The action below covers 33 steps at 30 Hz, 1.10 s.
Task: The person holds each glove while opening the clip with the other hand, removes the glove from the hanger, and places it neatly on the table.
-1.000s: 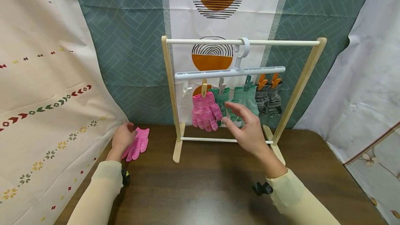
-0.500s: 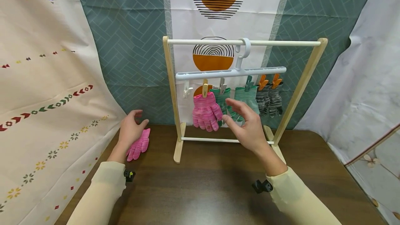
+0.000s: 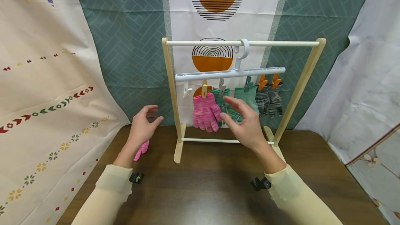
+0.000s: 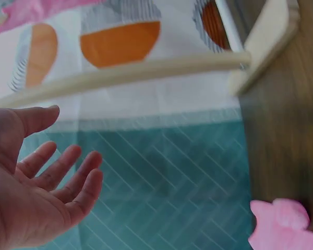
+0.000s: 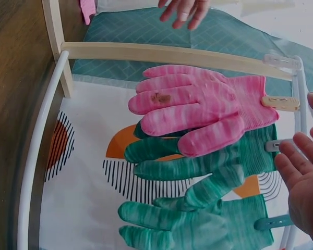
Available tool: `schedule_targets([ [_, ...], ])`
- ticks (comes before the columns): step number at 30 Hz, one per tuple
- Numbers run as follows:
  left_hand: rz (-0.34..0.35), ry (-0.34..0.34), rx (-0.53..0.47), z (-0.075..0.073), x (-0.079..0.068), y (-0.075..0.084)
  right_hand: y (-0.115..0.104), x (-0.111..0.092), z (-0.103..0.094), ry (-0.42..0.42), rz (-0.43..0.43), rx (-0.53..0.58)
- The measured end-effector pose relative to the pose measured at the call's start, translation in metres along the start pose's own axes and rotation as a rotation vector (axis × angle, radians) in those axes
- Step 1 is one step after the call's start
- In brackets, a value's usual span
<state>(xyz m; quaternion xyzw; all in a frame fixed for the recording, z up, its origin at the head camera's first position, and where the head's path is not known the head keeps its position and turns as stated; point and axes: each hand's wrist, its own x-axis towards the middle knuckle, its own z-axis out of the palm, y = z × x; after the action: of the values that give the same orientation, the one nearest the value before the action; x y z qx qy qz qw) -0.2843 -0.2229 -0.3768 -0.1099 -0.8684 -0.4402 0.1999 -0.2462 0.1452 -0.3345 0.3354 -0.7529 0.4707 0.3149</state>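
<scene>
My left hand [image 3: 144,127], fingers relaxed and holding nothing, is raised over the left of the table. Below and partly hidden behind it, a pink glove [image 3: 142,149] lies on the tabletop. My right hand [image 3: 245,124] hovers in front of the rack with thumb and fingers apart, its fingertips close to a hanging pink glove [image 3: 203,113]. A wooden clothespin [image 5: 281,103] clips that glove by its cuff under the white hanger [image 3: 229,74]. Beside it hang two green gloves, one [image 5: 203,166] under a grey clothespin and the other [image 5: 198,224] under a teal one.
A wooden drying rack [image 3: 171,89] with white rods stands at the back of the brown table [image 3: 200,190]. Two grey striped gloves [image 3: 268,100] hang at the hanger's right from orange clothespins. A white clothespin [image 3: 186,90] dangles at the left. Patterned cloths surround the table.
My left hand has risen off the pink glove on the table and moved to the right, with nothing in it. My right hand has stayed nearly still by the hanging gloves.
</scene>
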Motion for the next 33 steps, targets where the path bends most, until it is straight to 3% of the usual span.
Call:
schedule_targets([
  [12,0.067,-0.045,-0.161,0.023,-0.008,0.046,-0.003,0.008,0.005,-0.016,-0.01,0.012],
  [27,0.056,-0.15,-0.409,0.061,0.001,0.079,-0.005,0.018,0.015,-0.047,0.009,0.017],
  [33,0.048,-0.187,-0.424,0.077,0.008,0.084,-0.007,0.022,0.019,-0.07,0.023,0.019],
])
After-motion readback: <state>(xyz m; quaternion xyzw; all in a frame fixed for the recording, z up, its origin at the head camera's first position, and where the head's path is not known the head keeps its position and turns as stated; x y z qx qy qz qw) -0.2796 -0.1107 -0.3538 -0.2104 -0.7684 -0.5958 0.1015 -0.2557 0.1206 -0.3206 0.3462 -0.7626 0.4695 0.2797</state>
